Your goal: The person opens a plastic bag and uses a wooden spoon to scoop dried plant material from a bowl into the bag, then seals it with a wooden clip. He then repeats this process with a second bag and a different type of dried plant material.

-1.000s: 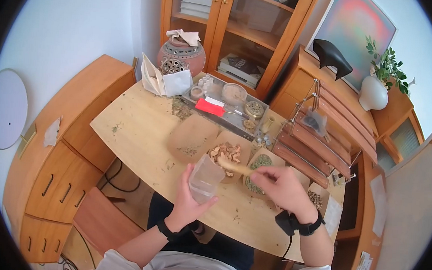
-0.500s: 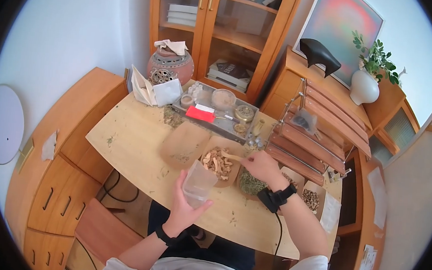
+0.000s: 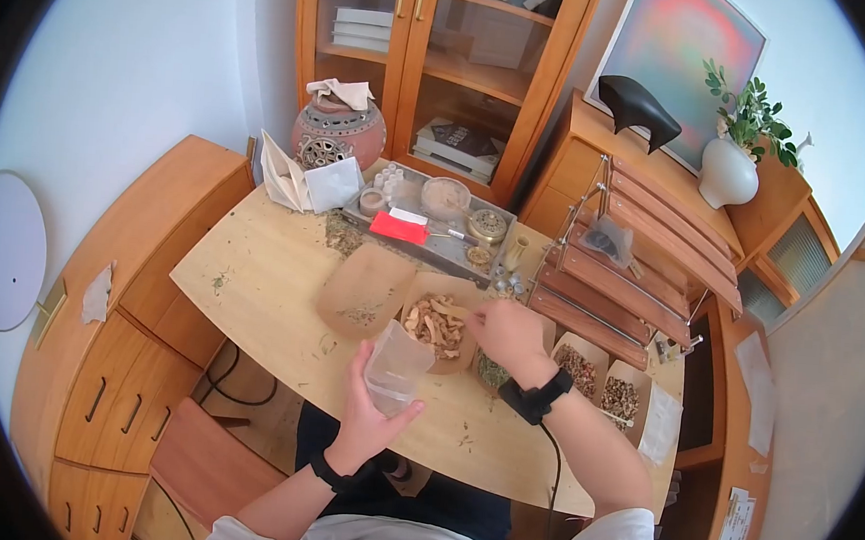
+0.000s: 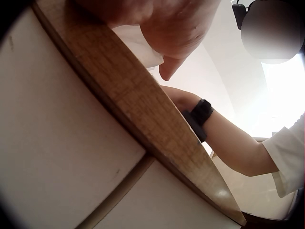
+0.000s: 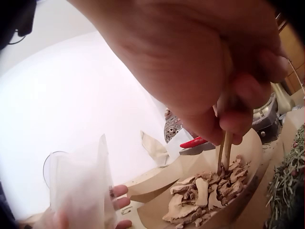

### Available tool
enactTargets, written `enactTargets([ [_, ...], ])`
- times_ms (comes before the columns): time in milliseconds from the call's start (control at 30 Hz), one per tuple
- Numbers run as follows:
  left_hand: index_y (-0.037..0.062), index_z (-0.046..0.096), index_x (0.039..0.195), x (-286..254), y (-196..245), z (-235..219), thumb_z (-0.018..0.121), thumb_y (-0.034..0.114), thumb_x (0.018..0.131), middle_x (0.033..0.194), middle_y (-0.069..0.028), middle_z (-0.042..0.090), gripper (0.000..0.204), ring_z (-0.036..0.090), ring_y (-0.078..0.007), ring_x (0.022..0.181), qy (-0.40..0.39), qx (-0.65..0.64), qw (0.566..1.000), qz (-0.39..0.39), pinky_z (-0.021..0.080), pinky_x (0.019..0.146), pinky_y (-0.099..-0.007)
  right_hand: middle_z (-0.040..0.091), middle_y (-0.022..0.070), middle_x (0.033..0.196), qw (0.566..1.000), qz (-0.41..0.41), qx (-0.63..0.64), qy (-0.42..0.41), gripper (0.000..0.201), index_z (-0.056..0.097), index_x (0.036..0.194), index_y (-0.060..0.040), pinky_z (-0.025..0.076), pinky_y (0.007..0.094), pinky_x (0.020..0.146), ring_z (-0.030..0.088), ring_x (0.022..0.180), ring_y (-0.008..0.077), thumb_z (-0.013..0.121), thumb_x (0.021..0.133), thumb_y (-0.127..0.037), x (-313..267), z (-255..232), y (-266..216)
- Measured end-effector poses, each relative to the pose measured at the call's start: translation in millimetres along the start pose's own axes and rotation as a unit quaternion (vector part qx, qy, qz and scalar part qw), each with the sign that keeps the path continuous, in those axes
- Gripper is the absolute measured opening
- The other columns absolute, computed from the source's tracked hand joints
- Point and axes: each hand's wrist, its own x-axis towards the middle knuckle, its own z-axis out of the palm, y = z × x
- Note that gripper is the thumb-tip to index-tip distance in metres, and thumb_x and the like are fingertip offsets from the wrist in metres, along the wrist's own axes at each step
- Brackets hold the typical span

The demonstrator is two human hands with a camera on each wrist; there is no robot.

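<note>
My right hand: curled tight round wooden tongs, inside slices tray | my left hand: half-curled, gripping clear bag before tray

Left hand cupped; right hand pinching, angled downward
</note>
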Motion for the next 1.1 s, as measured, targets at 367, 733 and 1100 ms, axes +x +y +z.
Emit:
enactTargets([
  [367, -0.0023, 0.017, 0.151, 0, -6, 2, 0.086, 0.024, 0.074, 0.145, -0.024, 0.033, 0.107, 0.038, -0.0377, 0.135, 0.033, 0.025, 0.999, 0.022, 0.034, 0.111, -0.0454, 0.068, 0.0118, 0.076, 0.969, -0.005, 0.247, -0.022, 0.026, 0.073, 0.1, -0.0015, 0.048, 0.0324, 0.062, 0.061, 0.065, 0.0184, 0.068, 0.091, -0.026, -27, -51, 26],
  [733, -0.0026, 0.007, 0.153, 1, 2, -2, 0.085, 0.02, 0.077, 0.153, -0.0245, 0.025, 0.111, 0.031, -0.0323, 0.142, -0.008, 0.031, 0.999, -0.011, 0.03, 0.115, -0.043, 0.069, 0.0095, 0.078, 0.943, -0.017, 0.303, -0.138, 0.026, 0.071, 0.104, 0.0011, 0.049, 0.0283, 0.065, 0.058, 0.068, 0.011, 0.068, 0.093, -0.023, -79, -79, -27],
  [1100, -0.0016, 0.013, 0.152, -2, 1, 2, 0.085, 0.017, 0.076, 0.149, -0.0215, 0.032, 0.107, 0.037, -0.0313, 0.138, 0.035, -0.105, 0.994, -0.016, 0.034, 0.113, -0.0426, 0.069, 0.0163, 0.078, 0.978, 0.025, 0.2, -0.053, 0.032, 0.074, 0.099, -0.004, 0.052, 0.0367, 0.068, 0.067, 0.071, 0.0273, 0.066, 0.09, -0.033, -57, -74, -6],
])
